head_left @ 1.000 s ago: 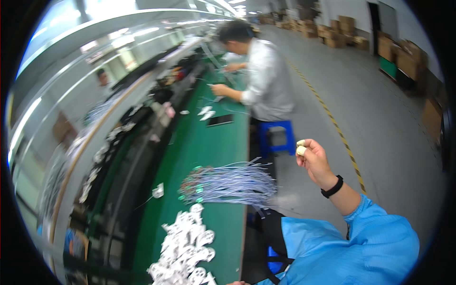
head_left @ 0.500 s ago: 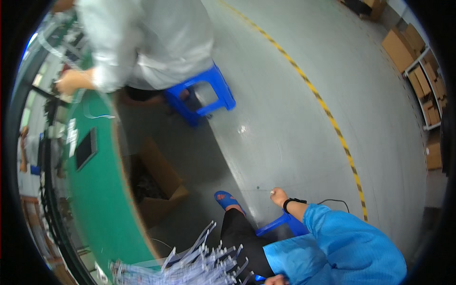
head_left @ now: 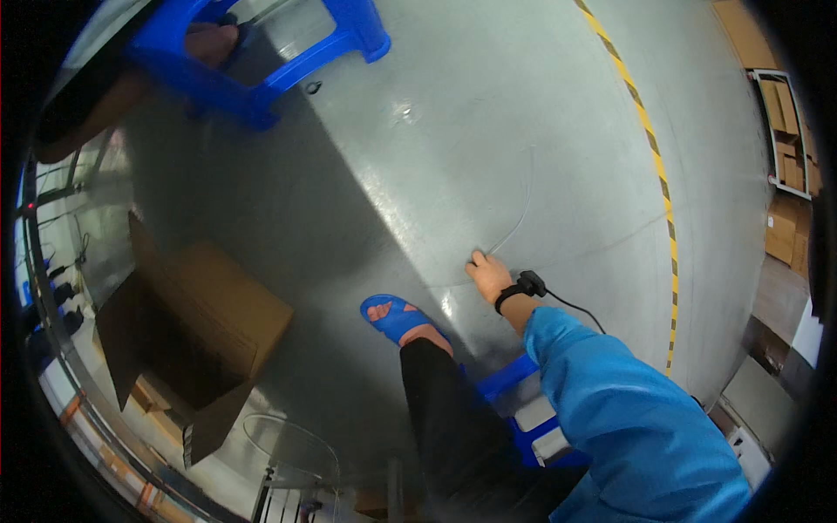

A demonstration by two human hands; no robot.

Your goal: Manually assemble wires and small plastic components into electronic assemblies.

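Note:
Low over the grey floor, my right hand (head_left: 490, 277) reaches out in a blue sleeve, its fingers pinched together. A thin, whitish cable (head_left: 527, 202) runs from the fingertips and curves away across the floor; its end at the fingers is partly hidden. Around the wrist sits a black wrist strap (head_left: 520, 288), from which a dark cord (head_left: 575, 309) trails back past the sleeve. My left hand is out of the picture.
An open cardboard box (head_left: 231, 305) stands at left. A blue plastic stool (head_left: 323, 61) and another person's legs are at the far left. My foot wears a blue slipper (head_left: 392, 321). Another blue stool (head_left: 514, 379) is beneath me. Yellow-black floor tape (head_left: 652, 144) and shelved boxes (head_left: 789, 131) lie right.
The view has swung down toward the floor; the green table, the bundle of whitish strips and my left hand have left it. My right hand now has the thin cable at its fingertips.

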